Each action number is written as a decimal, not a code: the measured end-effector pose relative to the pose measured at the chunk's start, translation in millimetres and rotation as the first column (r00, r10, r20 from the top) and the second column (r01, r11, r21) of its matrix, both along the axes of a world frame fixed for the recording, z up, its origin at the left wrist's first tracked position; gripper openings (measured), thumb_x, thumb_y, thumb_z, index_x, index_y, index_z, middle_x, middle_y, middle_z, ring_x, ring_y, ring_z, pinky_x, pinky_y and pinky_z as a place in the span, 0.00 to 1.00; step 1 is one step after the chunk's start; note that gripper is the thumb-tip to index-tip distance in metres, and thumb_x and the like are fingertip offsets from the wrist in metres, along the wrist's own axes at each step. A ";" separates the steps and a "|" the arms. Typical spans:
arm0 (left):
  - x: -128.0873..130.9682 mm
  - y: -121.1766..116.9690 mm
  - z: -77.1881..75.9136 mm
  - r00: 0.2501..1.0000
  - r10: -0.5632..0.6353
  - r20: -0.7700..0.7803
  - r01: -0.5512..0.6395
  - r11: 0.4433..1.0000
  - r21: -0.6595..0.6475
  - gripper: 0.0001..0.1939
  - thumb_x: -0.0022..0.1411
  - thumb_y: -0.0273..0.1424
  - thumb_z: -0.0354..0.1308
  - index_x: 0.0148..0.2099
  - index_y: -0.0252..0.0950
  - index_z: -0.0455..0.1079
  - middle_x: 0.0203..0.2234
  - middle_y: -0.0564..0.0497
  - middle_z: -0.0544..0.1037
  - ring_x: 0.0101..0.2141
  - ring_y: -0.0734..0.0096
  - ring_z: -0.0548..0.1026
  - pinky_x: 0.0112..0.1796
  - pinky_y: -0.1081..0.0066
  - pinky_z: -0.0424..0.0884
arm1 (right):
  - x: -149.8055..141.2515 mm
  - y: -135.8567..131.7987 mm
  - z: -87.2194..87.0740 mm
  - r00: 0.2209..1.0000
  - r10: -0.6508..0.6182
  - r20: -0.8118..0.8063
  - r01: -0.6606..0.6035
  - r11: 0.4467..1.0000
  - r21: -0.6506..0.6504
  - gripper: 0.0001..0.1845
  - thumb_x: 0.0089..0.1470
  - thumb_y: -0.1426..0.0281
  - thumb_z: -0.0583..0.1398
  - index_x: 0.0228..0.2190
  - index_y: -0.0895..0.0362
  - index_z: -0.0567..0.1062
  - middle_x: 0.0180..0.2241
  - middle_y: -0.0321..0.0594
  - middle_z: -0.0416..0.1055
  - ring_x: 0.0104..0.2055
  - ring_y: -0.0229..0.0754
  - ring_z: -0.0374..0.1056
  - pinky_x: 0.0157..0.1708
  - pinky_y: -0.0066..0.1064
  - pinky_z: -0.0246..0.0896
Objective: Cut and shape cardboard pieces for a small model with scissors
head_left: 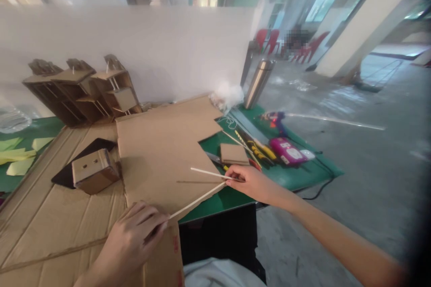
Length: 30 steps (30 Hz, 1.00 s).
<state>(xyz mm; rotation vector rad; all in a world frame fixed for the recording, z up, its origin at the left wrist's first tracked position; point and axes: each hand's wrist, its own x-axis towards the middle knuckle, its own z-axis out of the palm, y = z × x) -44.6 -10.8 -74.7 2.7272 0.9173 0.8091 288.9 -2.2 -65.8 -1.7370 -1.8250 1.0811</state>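
Note:
My left hand [133, 237] rests on the cardboard near the table's front edge, fingers curled and pinching one end of a long thin wooden stick [197, 202]. My right hand [251, 181] reaches over the green mat and pinches a second thin stick [207, 172], which points left over a large cardboard sheet [161, 152]. The two sticks meet at my right fingertips. A small cardboard box with holes [94, 171] lies to the left on a black sheet.
Brown cardboard shelf-like models [84, 92] stand against a white partition [151, 45]. A steel flask [257, 83], white fluff, a small cardboard square [234, 153], scissors, yellow-handled tools and a pink device [288, 150] lie on the green mat [303, 172]. Grey floor lies to the right.

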 end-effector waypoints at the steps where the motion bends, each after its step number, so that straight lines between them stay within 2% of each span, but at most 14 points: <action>1: 0.2 0.0 0.1 1.000 0.002 -0.002 -0.002 1.000 0.000 0.08 0.65 0.22 0.55 0.40 0.40 0.73 0.29 0.55 0.78 0.31 0.72 0.74 0.35 0.71 0.70 | -0.1 0.1 -0.2 1.000 0.002 0.002 -0.002 1.000 0.000 0.11 0.55 0.62 0.58 0.32 0.57 0.73 0.26 0.34 0.66 0.29 0.39 0.62 0.30 0.29 0.54; 5: 0.4 0.0 0.0 1.000 0.010 -0.010 -0.010 1.000 0.003 0.08 0.65 0.23 0.55 0.39 0.40 0.74 0.29 0.56 0.79 0.30 0.72 0.74 0.34 0.71 0.70 | 0.4 -0.4 3.5 1.000 0.020 -0.003 -0.020 1.000 0.013 0.11 0.56 0.61 0.58 0.32 0.57 0.73 0.27 0.35 0.68 0.30 0.39 0.63 0.30 0.29 0.55; 9: 0.1 0.1 -1.3 1.000 0.005 -0.020 -0.005 1.000 -0.003 0.08 0.65 0.24 0.54 0.39 0.40 0.74 0.29 0.56 0.79 0.30 0.72 0.74 0.34 0.71 0.70 | 2.8 4.7 13.0 0.995 0.062 -0.082 -0.057 0.997 0.055 0.18 0.60 0.56 0.54 0.32 0.57 0.73 0.26 0.34 0.66 0.27 0.37 0.61 0.26 0.27 0.54; 12: 0.4 0.5 -2.0 1.000 0.001 -0.026 -0.001 1.000 0.003 0.08 0.65 0.24 0.55 0.39 0.40 0.73 0.29 0.55 0.79 0.31 0.71 0.74 0.34 0.70 0.70 | 5.2 16.9 20.4 1.000 -0.005 0.002 0.005 0.986 0.168 0.19 0.60 0.55 0.53 0.32 0.56 0.75 0.26 0.36 0.68 0.28 0.39 0.64 0.27 0.28 0.57; 16: 1.1 0.6 -2.2 1.000 -0.001 -0.014 0.001 1.000 -0.002 0.08 0.64 0.23 0.54 0.39 0.40 0.73 0.29 0.55 0.79 0.31 0.71 0.75 0.34 0.71 0.70 | 8.5 35.6 27.7 0.973 -0.188 0.135 0.138 0.939 0.315 0.17 0.59 0.59 0.53 0.30 0.56 0.76 0.34 0.42 0.72 0.36 0.45 0.69 0.37 0.33 0.60; 18: 1.0 0.4 -2.6 1.000 0.010 -0.009 -0.010 1.000 -0.004 0.09 0.64 0.23 0.54 0.38 0.40 0.73 0.29 0.55 0.78 0.31 0.71 0.75 0.34 0.71 0.70 | 9.4 39.5 29.9 0.959 -0.214 0.187 0.147 0.937 0.317 0.14 0.58 0.62 0.54 0.31 0.56 0.77 0.34 0.43 0.74 0.36 0.45 0.70 0.36 0.33 0.59; 20: 0.6 0.2 -3.2 1.000 0.024 -0.010 -0.024 1.000 0.000 0.09 0.65 0.24 0.54 0.38 0.40 0.73 0.28 0.54 0.78 0.30 0.71 0.74 0.33 0.71 0.70 | 9.0 38.3 30.6 0.957 -0.178 0.229 0.114 0.956 0.269 0.11 0.57 0.66 0.56 0.36 0.54 0.78 0.32 0.40 0.76 0.33 0.44 0.71 0.31 0.31 0.58; 22: 0.5 0.1 -3.8 0.999 0.029 -0.016 -0.029 1.000 0.001 0.09 0.65 0.24 0.53 0.37 0.40 0.73 0.27 0.54 0.77 0.30 0.70 0.74 0.32 0.70 0.70 | 7.3 34.1 29.0 0.957 -0.121 0.264 0.063 0.974 0.219 0.12 0.54 0.70 0.58 0.41 0.53 0.77 0.29 0.36 0.76 0.30 0.42 0.71 0.28 0.29 0.56; 25: 1.0 0.2 -4.0 0.999 0.023 -0.026 -0.023 1.000 -0.009 0.08 0.65 0.23 0.53 0.37 0.40 0.72 0.27 0.54 0.77 0.30 0.70 0.74 0.32 0.70 0.69 | 2.2 28.9 20.3 0.949 -0.058 0.309 0.001 0.983 0.182 0.12 0.53 0.72 0.59 0.41 0.53 0.77 0.24 0.33 0.74 0.26 0.40 0.69 0.26 0.29 0.54; 28: 1.5 0.3 -3.7 1.000 0.014 -0.011 -0.014 1.000 -0.003 0.08 0.65 0.23 0.54 0.37 0.40 0.72 0.27 0.54 0.76 0.29 0.71 0.73 0.32 0.71 0.69 | -5.0 31.1 6.0 0.942 -0.060 0.330 -0.008 0.980 0.201 0.13 0.54 0.69 0.60 0.42 0.55 0.76 0.24 0.33 0.74 0.25 0.40 0.69 0.27 0.29 0.56; 30: 1.4 0.0 -3.8 1.000 0.008 -0.008 -0.008 1.000 -0.002 0.08 0.65 0.23 0.54 0.38 0.40 0.72 0.27 0.54 0.76 0.30 0.71 0.73 0.31 0.72 0.69 | -8.2 36.0 -1.8 0.935 -0.094 0.342 0.004 0.967 0.255 0.13 0.56 0.65 0.60 0.43 0.56 0.75 0.26 0.34 0.75 0.29 0.41 0.70 0.32 0.30 0.59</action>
